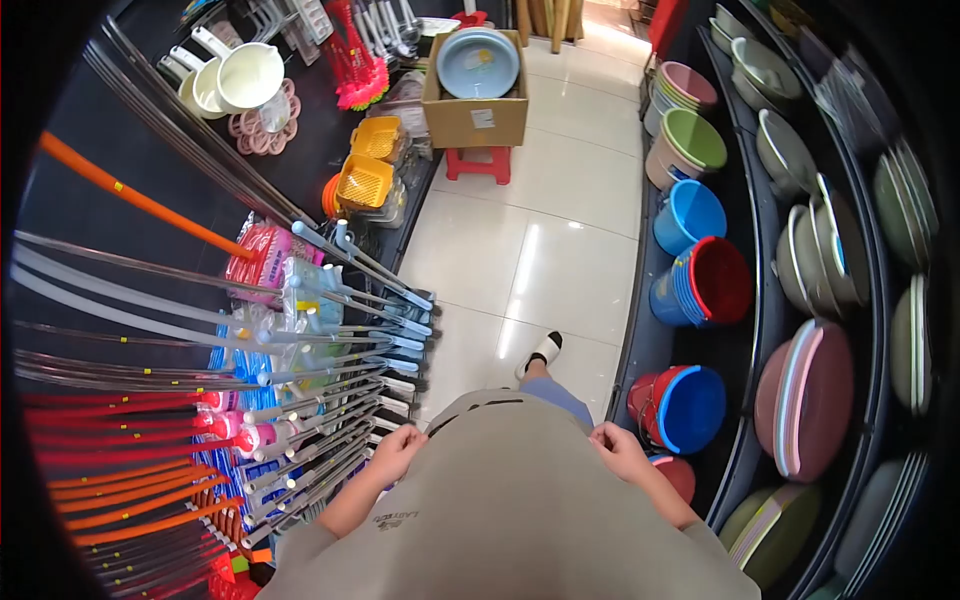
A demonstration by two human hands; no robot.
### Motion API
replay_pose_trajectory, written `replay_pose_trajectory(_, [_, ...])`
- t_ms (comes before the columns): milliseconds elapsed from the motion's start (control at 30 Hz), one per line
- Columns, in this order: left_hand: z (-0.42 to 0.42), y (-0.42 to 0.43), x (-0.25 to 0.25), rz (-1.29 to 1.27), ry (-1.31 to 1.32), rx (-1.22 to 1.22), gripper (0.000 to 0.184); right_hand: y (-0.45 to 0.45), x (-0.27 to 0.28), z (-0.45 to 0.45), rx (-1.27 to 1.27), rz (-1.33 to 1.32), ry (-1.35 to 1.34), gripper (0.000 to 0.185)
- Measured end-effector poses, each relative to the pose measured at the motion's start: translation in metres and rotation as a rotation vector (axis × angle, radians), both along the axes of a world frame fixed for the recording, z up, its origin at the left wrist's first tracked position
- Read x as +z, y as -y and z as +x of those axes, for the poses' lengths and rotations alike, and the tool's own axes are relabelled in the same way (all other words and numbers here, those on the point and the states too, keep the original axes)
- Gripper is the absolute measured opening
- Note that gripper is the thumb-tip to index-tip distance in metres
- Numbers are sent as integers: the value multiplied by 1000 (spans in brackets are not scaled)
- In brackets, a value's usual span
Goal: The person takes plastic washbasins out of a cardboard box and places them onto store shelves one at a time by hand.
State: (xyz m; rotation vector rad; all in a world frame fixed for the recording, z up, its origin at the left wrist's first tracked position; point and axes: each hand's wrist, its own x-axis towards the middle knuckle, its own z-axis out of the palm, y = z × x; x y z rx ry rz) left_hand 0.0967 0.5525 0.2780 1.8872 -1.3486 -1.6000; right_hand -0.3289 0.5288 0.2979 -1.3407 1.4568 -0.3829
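My left hand [399, 452] is at the left edge of my grey-brown shirt [510, 480], its fingers curled closed. On the other side my right hand [621, 452] is also closed, its fingertips against or close to the shirt's edge. Whether either hand pinches the cloth or something else cannot be made out. Closest to my left hand are metal mop or broom poles [330, 440] on a rack. A red bucket with a blue inside [690, 408] stands on the shelf near my right hand. One foot in a white and black shoe [541, 353] shows ahead.
A tiled aisle [535, 220] runs forward between shelves. Ahead on the left, a cardboard box [475, 122] holding basins [477, 62] rests on a red stool [478, 163]. Buckets [690, 215] and basins [805, 400] line the right. Yellow baskets [365, 180] and white dippers [250, 76] are at left.
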Motion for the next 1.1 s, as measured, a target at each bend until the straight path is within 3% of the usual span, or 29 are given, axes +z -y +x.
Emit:
replay_pose_trajectory(167, [-4, 10, -21, 96, 25, 97, 25, 69, 15, -23, 137, 81, -43, 23])
replay_pose_trajectory(233, [-17, 37, -22, 109, -164, 205, 25, 103, 20, -32, 190, -44, 16, 14])
replay_pose_trajectory(367, [-45, 97, -11, 183, -261, 239, 21, 162, 15, -59, 233, -202, 8, 17])
replay_pose_trajectory(600, [-54, 140, -64, 323, -445, 317, 23, 251, 1, -95, 165, 165, 166, 25])
replay_pose_trajectory(633, [-54, 139, -75, 316, -512, 354, 24, 261, -4, -99, 133, 213, 236, 27])
replay_pose_trajectory(700, [-35, 115, -162, 251, -401, 285, 25, 281, -6, -106, 151, 244, 241, 27])
replay_pose_trajectory(767, [-50, 129, -143, 201, -294, 215, 27, 297, -1, -112, 167, 285, 242, 26])
replay_pose_trajectory(833, [-79, 170, -46, 502, -492, 383, 32, 309, 11, -120, 174, 368, 255, 25])
replay_pose_trajectory(900, [-105, 200, 1, 458, -444, 395, 40, 314, 15, -127, 139, 388, 280, 23])
replay_pose_trajectory(967, [-113, 218, 15, 528, -83, 192, 52, 318, 11, -135, 111, 411, 304, 22])
replay_pose_trajectory(1000, [-114, 220, 14, 471, -67, 128, 60, 318, 6, -139, 127, 362, 252, 26])
replay_pose_trajectory(1100, [-115, 224, 16, 447, 67, -41, 61, 329, 11, -146, 182, 375, 98, 31])
